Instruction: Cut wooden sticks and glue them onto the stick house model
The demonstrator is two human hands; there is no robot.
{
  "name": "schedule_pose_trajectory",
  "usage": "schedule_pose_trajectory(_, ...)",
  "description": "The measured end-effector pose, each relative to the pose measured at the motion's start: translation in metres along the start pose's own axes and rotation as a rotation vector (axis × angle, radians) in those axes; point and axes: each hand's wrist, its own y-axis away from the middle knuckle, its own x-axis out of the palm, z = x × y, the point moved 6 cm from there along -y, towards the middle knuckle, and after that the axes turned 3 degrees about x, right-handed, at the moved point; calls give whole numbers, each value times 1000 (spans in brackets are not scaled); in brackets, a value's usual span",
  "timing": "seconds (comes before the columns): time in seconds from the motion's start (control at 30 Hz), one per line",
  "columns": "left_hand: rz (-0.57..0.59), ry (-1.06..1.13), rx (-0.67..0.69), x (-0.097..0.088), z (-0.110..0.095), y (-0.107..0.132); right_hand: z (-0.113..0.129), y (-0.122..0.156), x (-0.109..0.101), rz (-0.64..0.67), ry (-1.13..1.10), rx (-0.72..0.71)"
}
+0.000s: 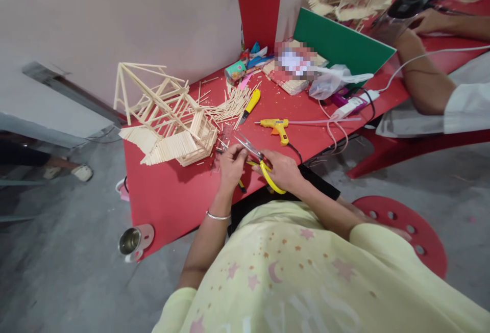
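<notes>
My right hand (285,169) is closed around the yellow handles of a pair of scissors (271,176). Their metal blades point up and left over the table's near edge. Just left of the blades, my left hand (233,163) is closed in a pinch; what its fingers hold is too small to make out. A model frame of thin wooden sticks (172,113) stands to the left, tilted, with slatted panels along its lower side. Behind my hands lies a pile of loose wooden sticks (235,104), and a yellow utility knife (251,102) rests beside it.
On the red table (164,195) lie a yellow glue gun (276,126), a white power strip (354,104) and a green can (235,71). A metal cup (130,240) sits at the left corner. A green board (340,40) stands before another person's arms (424,68). A red stool (406,231) is at right.
</notes>
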Motion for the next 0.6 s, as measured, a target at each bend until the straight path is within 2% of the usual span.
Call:
schedule_pose_trajectory(0.17,-13,-7,4,2,3,2,4,-1,1,51,52,12)
schedule_pose_trajectory(0.43,-92,99,-100,1,13,6,13,-5,-4,153,173,39)
schedule_pose_trajectory(0.6,-159,177,-189,1,27,3,11,-16,-5,243,245,53)
